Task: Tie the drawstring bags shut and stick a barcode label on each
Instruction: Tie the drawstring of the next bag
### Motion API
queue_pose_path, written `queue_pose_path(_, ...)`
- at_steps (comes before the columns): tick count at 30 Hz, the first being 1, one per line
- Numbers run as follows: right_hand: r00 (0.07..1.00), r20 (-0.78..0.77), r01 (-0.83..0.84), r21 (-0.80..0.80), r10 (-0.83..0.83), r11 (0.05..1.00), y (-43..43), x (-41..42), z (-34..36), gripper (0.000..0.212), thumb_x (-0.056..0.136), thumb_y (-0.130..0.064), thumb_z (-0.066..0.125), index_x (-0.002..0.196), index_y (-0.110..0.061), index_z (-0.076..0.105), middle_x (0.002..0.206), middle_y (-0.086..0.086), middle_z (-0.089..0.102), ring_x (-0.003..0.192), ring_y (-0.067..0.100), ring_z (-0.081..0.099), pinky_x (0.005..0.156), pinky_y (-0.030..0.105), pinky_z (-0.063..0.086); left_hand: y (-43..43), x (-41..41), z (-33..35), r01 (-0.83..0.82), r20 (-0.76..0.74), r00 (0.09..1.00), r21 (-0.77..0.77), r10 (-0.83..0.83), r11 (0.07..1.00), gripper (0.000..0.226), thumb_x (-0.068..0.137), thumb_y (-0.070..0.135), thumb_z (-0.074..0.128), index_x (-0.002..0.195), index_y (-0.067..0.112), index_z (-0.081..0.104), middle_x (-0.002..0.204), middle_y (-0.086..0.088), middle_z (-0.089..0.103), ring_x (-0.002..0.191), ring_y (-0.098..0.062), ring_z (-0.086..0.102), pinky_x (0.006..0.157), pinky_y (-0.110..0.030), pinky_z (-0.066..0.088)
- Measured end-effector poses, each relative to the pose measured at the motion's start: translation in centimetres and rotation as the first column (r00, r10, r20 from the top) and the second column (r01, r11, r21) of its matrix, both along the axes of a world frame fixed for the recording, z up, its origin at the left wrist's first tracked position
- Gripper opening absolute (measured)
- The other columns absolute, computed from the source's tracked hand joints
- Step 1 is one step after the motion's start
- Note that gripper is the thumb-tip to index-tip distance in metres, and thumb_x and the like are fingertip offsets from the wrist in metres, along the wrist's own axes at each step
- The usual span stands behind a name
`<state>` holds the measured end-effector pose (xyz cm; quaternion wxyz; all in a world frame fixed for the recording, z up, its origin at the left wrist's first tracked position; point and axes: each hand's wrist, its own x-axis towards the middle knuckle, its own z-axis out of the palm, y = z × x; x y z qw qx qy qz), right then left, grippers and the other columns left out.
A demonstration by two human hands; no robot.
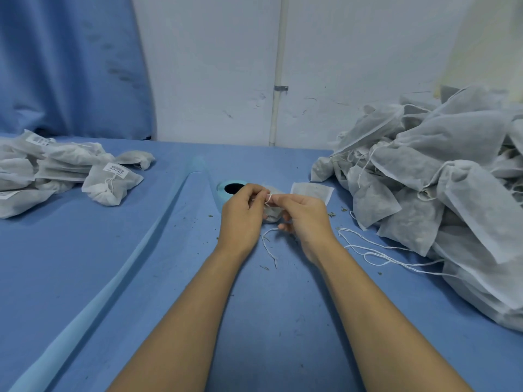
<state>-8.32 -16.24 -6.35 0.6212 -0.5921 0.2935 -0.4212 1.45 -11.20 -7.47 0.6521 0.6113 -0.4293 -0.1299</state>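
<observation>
My hands meet over the middle of the worktop, fingers curled in toward each other. My left hand and my right hand both pinch the thin white drawstring where it crosses between my fingertips. The bag I am working on is a small white non-woven pouch. It sits bunched between my two palms, low over the blue cloth, and is mostly hidden by them. A flat white corner shows just beyond my right knuckles. I cannot tell whether it is the far end of the same bag. A loose end of string hangs from under my right hand and curls onto the worktop between my wrists.

Just behind my left hand sits the label roll, pale blue with a dark core. A pale blue strip runs from near it toward the near left edge of the worktop.

To my right, a tall heap of open bags lies piled against the wall. Several long strings trail from it across the cloth toward my right forearm. To my left, well apart, lies a smaller pile of tied bags. The nearest of these shows a barcode label and a knotted neck. Small dry green crumbs are scattered on the cloth near my hands.

Behind the worktop there is a white wall with an upright pipe, and a blue curtain at the left.
</observation>
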Motion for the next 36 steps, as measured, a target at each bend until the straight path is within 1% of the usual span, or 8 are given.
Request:
queue_pose_path(3,0.999,-0.004,0.045,0.005,-0.045,0.999,-0.2,0.1,-0.1,0.016,0.086,-0.005,0.060,0.075,-0.006,0.072,0.065,0.006,0.059,0.042,0.003,0.044,0.043,0.016,0.040,0.2,0.0,0.0,0.055,-0.032,0.998,0.024,-0.054,0.998,0.027,0.093,0.001,0.045,0.095,0.022,0.063,0.081,0.002,0.062,0.069,-0.011,0.058,0.065,-0.012,0.047)
queue_pose_path(5,0.998,-0.013,0.060,-0.006,-0.060,0.998,-0.3,0.0,-0.2,0.017,0.086,-0.005,0.059,0.074,-0.005,0.072,0.056,0.003,0.055,0.042,0.006,0.042,0.043,0.015,0.038,0.4,0.0,0.1,0.100,-0.022,0.995,0.037,-0.099,0.994,0.036,0.089,-0.002,0.045,0.099,0.026,0.064,0.087,-0.001,0.064,0.077,-0.022,0.060,0.075,-0.026,0.051)
queue_pose_path(7,0.997,-0.019,0.072,-0.023,-0.073,0.997,-0.4,-0.1,-0.3,0.019,0.086,-0.004,0.059,0.072,-0.006,0.071,0.055,0.003,0.054,0.043,0.006,0.042,0.045,0.015,0.038,0.6,-0.2,0.2,0.135,0.026,0.990,0.048,-0.137,0.990,0.039,0.086,-0.003,0.046,0.099,0.028,0.066,0.092,0.004,0.065,0.086,-0.019,0.061,0.083,-0.032,0.050)
queue_pose_path(12,0.995,-0.011,0.098,-0.041,-0.099,0.994,-0.9,-0.1,-0.5,0.025,0.084,-0.003,0.061,0.063,-0.012,0.071,0.049,0.000,0.050,0.043,0.006,0.044,0.048,0.017,0.040,0.6,-0.3,0.0,0.105,0.121,0.987,0.039,-0.109,0.994,0.028,0.082,0.004,0.063,0.081,0.032,0.062,0.080,0.018,0.064,0.068,0.002,0.055,0.067,-0.010,0.045)
queue_pose_path(17,0.991,0.110,0.074,0.059,-0.080,0.996,-0.9,0.1,-0.5,0.030,0.085,0.000,0.057,0.063,-0.012,0.075,0.055,0.004,0.055,0.042,0.007,0.043,0.048,0.018,0.041,0.2,0.1,-0.2,0.036,0.064,0.997,0.024,-0.037,0.999,0.018,0.081,0.011,0.071,0.080,0.026,0.061,0.077,0.013,0.066,0.070,-0.003,0.061,0.067,-0.013,0.047)
queue_pose_path(25,0.934,0.348,-0.039,0.339,-0.087,0.940,-0.9,-0.3,0.2,0.013,0.087,0.001,0.058,0.078,0.002,0.068,0.072,0.007,0.068,0.045,0.007,0.039,0.045,0.015,0.041,0.0,0.6,-0.6,0.001,0.044,0.999,0.027,-0.002,1.000,0.018,0.083,0.014,0.070,0.076,0.029,0.064,0.066,0.016,0.064,0.062,0.001,0.058,0.062,-0.010,0.043)
queue_pose_path(32,0.853,0.501,-0.153,0.510,-0.148,0.846,-1.0,-0.8,0.6,0.014,0.091,0.002,0.053,0.084,0.002,0.064,0.069,0.009,0.067,0.041,0.004,0.050,0.041,0.010,0.037,-0.1,0.7,-0.8,0.044,-0.012,0.999,-0.021,-0.044,0.999,0.017,0.088,0.007,0.063,0.086,0.020,0.074,0.083,0.006,0.073,0.079,-0.009,0.067,0.076,-0.022,0.054)
queue_pose_path(36,0.798,0.570,-0.181,0.534,-0.194,0.826,-1.1,-0.9,0.7,0.015,0.093,0.002,0.051,0.084,0.002,0.063,0.069,0.008,0.068,0.047,0.005,0.054,0.042,0.010,0.037,-0.1,0.7,-1.0,0.041,0.017,0.999,-0.001,-0.041,0.999,0.016,0.088,0.010,0.064,0.085,0.023,0.073,0.079,0.014,0.070,0.073,0.002,0.063,0.072,-0.016,0.051)
